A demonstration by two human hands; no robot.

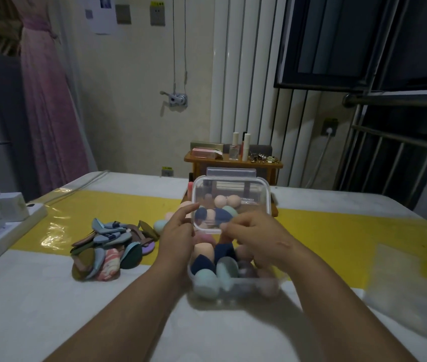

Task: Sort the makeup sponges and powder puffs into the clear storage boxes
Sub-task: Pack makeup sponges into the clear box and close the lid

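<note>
No writing can be read: the papers [104, 14] on the far wall and the small yellow labels by the sockets are too blurred.

The clear storage box [236, 286] sits on the white tabletop [50, 309] directly in front of the person, packed with makeup sponges [206, 282] in teal, navy, peach and mauve. Both hands hold its clear lid [233, 190] tilted up above the box. The left hand [178, 231] grips the lid's left edge, and the right hand [256, 237] pinches its near edge. More loose sponges lie behind the lid, some seen through it, and a teal one [159, 224] shows just left of the left hand.

A heap of powder puffs [108, 248] lies on the tabletop to the left of the box, apart from it. At the far left stands a power strip [1, 232] with white chargers [11, 205] plugged in. Behind the tabletop, a small wooden stand [233, 163] carries bottles [234, 146] and a pink carton.
</note>
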